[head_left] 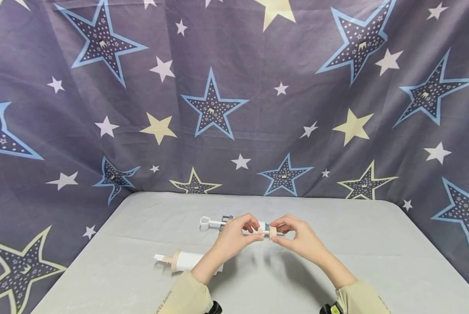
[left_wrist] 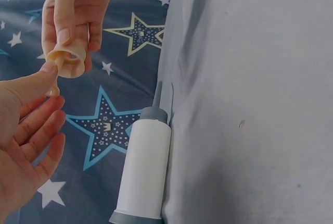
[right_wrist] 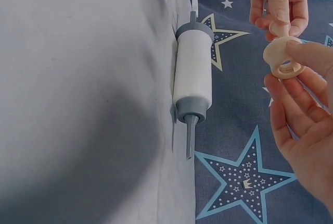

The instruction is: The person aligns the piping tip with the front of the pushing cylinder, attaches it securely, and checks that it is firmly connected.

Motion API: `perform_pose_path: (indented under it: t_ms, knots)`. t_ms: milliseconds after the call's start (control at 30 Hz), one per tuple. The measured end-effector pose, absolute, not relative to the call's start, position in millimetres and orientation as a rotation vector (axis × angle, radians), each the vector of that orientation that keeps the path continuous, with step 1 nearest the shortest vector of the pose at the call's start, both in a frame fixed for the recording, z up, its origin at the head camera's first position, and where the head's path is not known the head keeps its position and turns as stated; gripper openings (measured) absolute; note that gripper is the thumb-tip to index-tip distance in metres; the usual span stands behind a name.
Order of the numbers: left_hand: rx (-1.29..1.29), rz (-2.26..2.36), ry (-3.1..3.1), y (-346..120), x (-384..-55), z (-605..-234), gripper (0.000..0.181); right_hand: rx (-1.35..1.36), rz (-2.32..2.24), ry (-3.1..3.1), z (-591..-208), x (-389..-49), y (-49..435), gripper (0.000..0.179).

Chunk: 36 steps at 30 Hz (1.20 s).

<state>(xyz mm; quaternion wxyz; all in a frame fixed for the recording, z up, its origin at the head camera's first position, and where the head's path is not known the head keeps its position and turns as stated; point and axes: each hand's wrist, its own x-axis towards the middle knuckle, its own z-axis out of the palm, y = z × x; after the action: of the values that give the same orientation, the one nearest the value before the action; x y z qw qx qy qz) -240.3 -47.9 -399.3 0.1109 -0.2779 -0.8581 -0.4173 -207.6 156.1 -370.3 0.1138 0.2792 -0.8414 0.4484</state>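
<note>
My left hand (head_left: 234, 235) pinches a small beige nozzle (left_wrist: 54, 86) between thumb and index finger. Facing it, my right hand (head_left: 301, 240) grips a beige ring-shaped cap (right_wrist: 283, 60) with an opening through it. Nozzle and cap meet between the two hands; how far one sits inside the other I cannot tell. Just behind the hands lies a white syringe-like tube (right_wrist: 193, 67) with grey ends, a thin grey spout and a white pull handle (head_left: 212, 222); the hands partly hide it in the head view.
A second white tube (head_left: 190, 261) with a beige end and a pale handle lies at the front left, partly behind my left forearm. Both tubes rest on a grey cloth-covered table (head_left: 375, 244). A star-patterned curtain (head_left: 258, 109) hangs behind the far edge.
</note>
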Motion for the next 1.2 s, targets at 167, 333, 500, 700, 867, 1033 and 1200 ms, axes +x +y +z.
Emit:
perform_pose_path:
  t_ms: [167,333,500,700,867,1033,1200]
  knots:
    - [-0.815,-1.236,-2.519,-47.5,-240.2,-399.0,0.02,0.83,1.31,-2.464,-368.8,-207.4,155.4,0.027]
    - [-0.817,-1.243,-2.517,-46.6,-239.7,-398.0,0.02,0.841,1.304,-2.453,-367.6,-207.4,155.4,0.027]
    - [-0.821,-1.248,-2.515,-45.4,-239.4,-397.7,0.019,0.838,1.297,-2.455,-366.5,-206.7,155.0,0.027]
    - [-0.826,-1.257,-2.522,-44.0,-238.0,-396.8,0.023,0.836,1.286,-2.458,-363.7,-205.1,153.8,0.027]
    - [-0.836,-1.268,-2.514,-42.9,-238.0,-396.8,0.026,0.843,1.298,-2.45,-363.9,-205.5,153.6,0.027]
    - [-0.838,-1.286,-2.493,-41.4,-236.1,-395.5,0.026,0.85,1.311,-2.435,-365.3,-206.2,152.8,0.027]
    - [-0.837,-1.299,-2.481,-41.2,-235.9,-395.2,0.026,0.839,1.33,-2.434,-365.0,-205.8,151.6,0.026]
